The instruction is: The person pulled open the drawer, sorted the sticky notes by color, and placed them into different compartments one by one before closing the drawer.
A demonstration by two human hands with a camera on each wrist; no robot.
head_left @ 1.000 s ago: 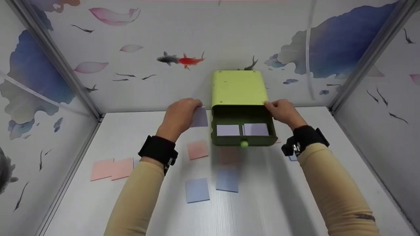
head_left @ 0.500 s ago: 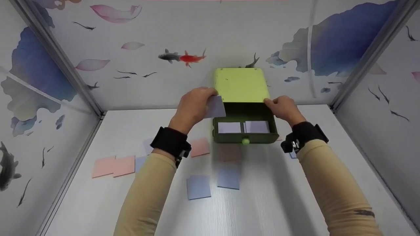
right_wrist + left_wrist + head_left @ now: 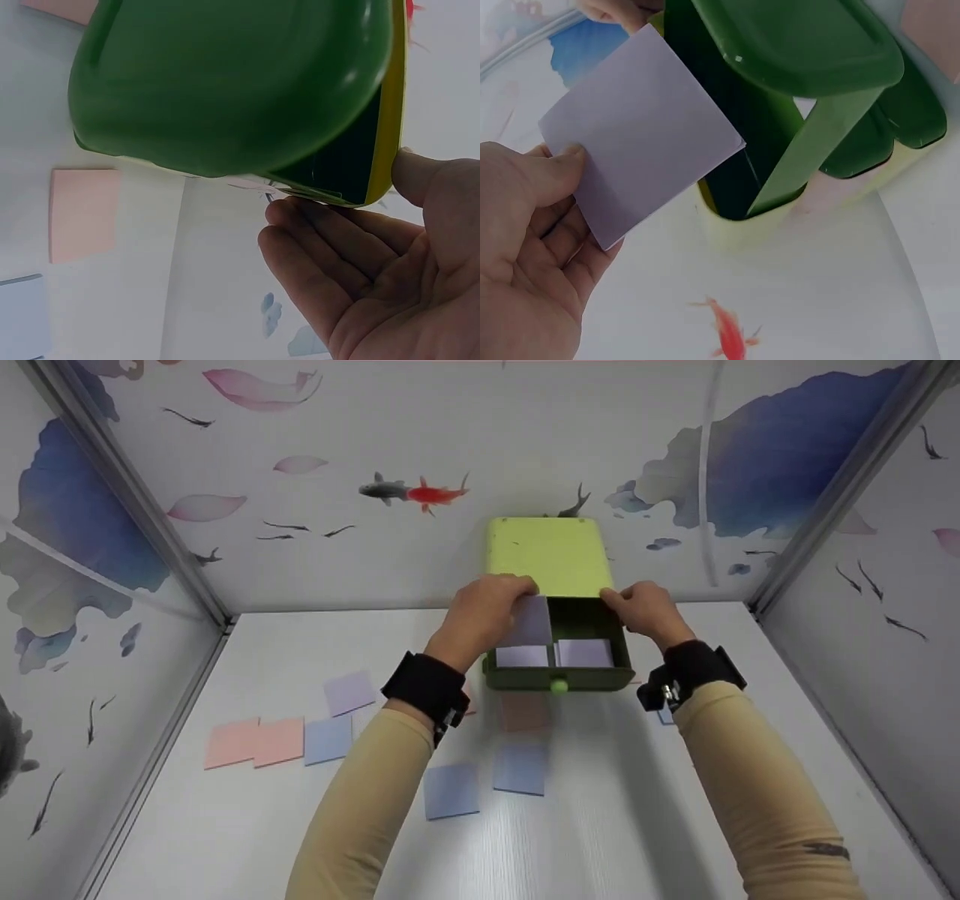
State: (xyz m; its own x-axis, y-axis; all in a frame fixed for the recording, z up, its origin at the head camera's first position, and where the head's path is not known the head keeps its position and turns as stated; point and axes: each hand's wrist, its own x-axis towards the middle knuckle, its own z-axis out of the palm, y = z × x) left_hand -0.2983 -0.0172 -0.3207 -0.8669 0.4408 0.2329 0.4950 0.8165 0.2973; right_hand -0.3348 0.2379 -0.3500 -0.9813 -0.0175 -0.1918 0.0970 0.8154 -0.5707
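My left hand (image 3: 480, 619) pinches a purple sticky note pad (image 3: 534, 622) between thumb and fingers. The pad hangs over the left part of a pulled-out green drawer (image 3: 592, 679). The drawer belongs to a yellow-green storage box (image 3: 551, 555) standing by the back wall. Pale purple pads lie inside on both sides of a divider: a left pad (image 3: 521, 657) and a right stack (image 3: 587, 652). My right hand (image 3: 649, 611) grips the box's front right corner; the right wrist view has the thumb on the yellow rim (image 3: 386, 142) and the fingers along the side.
On the white table left of the box lie a purple pad (image 3: 349, 694), two pink pads (image 3: 279, 741) and a blue pad (image 3: 328, 739). In front are two blue pads (image 3: 451, 791) and a shadowed pink pad (image 3: 525, 712). Another blue pad (image 3: 665, 716) is partly under the right wrist.
My left hand has carried the purple pad rightward, from beside the box to over the drawer's left side. The right hand keeps its grip on the box corner.
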